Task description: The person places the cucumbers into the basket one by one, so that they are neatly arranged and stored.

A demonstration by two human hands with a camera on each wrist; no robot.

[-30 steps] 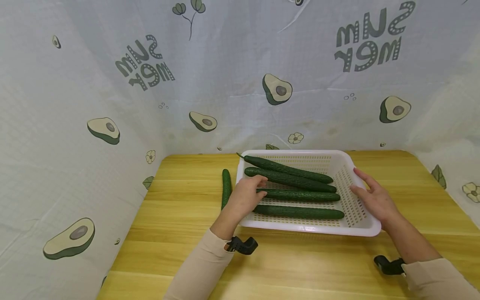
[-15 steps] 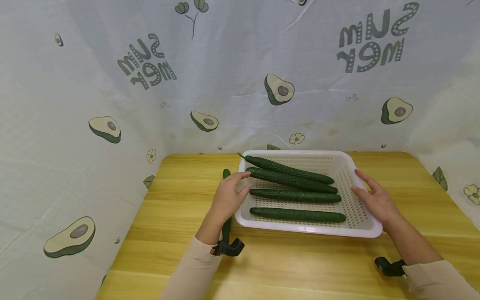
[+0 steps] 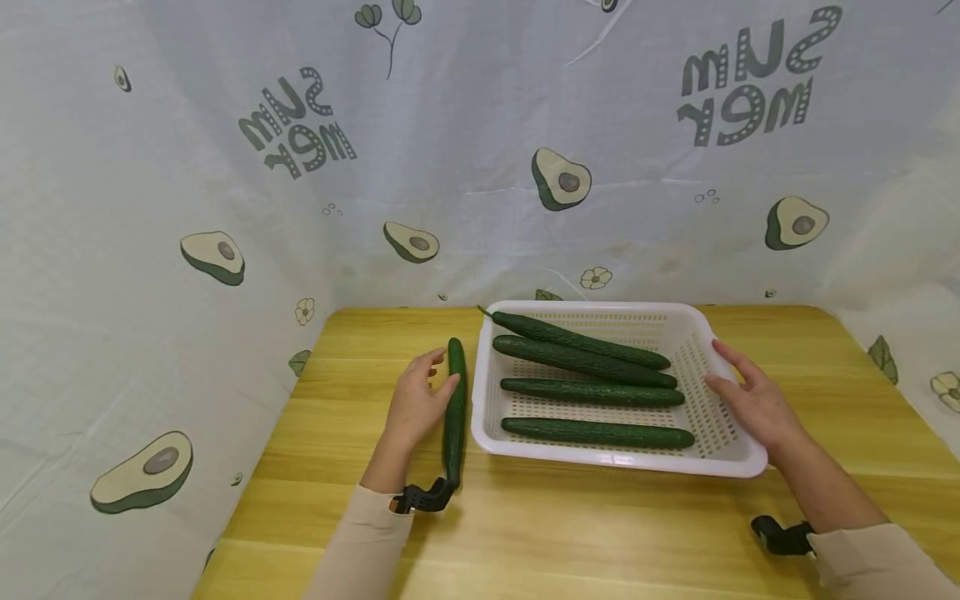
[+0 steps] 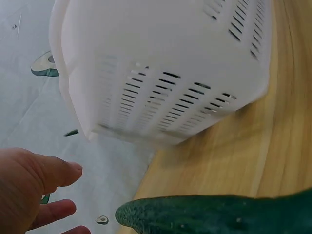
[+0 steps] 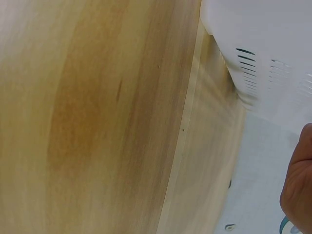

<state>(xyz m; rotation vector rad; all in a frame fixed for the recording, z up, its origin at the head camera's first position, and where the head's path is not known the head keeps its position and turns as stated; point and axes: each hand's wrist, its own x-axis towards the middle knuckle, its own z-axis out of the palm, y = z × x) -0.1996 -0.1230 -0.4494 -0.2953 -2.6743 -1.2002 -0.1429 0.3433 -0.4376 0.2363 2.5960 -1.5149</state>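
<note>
A lone cucumber (image 3: 454,417) lies lengthwise on the table, left of a white plastic basket (image 3: 615,459). My left hand (image 3: 417,402) is just left of that cucumber, thumb and fingers spread apart and holding nothing. In the left wrist view, the same cucumber (image 4: 209,214) shows below the basket's slotted wall (image 4: 122,44), beside the thumb (image 4: 61,171). Inside the basket lie several cucumbers (image 3: 592,392), roughly side by side. At the basket's right end, my right hand (image 3: 761,408) grips the rim; the right wrist view shows only part of this hand (image 5: 300,190).
The wooden table (image 3: 600,533) extends in front of the basket and to both sides. Behind and at the sides hangs a pale curtain (image 3: 465,125) printed with avocados. Each wrist wears a black camera mount, one by the lone cucumber's near end (image 3: 453,475).
My left hand has left the basket and moved left, over the lone cucumber to its left side, uncovering the cucumbers' left ends. My right hand stays on the rim.
</note>
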